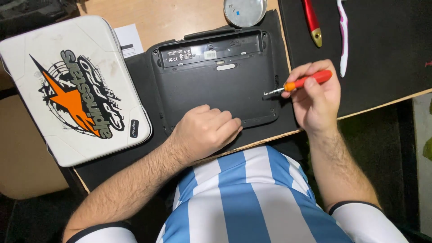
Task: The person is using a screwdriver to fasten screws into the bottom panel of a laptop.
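Far left of the desk: 1 white hard-shell case (74, 85) with an orange and black graphic lay flat, its lower right corner overlapping a black mat (139, 72). A white paper sheet (129, 39) showed just behind the case's upper right edge.

Centre: 1 small black laptop (216, 78) lay upside down on the mat, base facing up, battery bay open along its far edge. A round metal dish (245, 11) sat just beyond that far edge, on the wooden desk (166, 18).

Left hand (204, 130) rested on the near edge of the laptop base, fingers curled loosely into a half-closed fist, knuckles pressing down; it gripped nothing.

Right hand (317, 96) was just beside the laptop's right edge. Thumb and fingers were closed around the handle of 1 orange-red screwdriver (301, 83). The shaft pointed left and its tip met the base near the right-hand side, close to the side vent.

Right: a 2nd black mat (382, 54) carried 1 red-handled tool with a brass tip (311, 20) and 1 white and pink toothbrush (344, 38), both lying well apart from the right hand, beyond it.

Near edge of view: blue and white striped shirt (243, 198).
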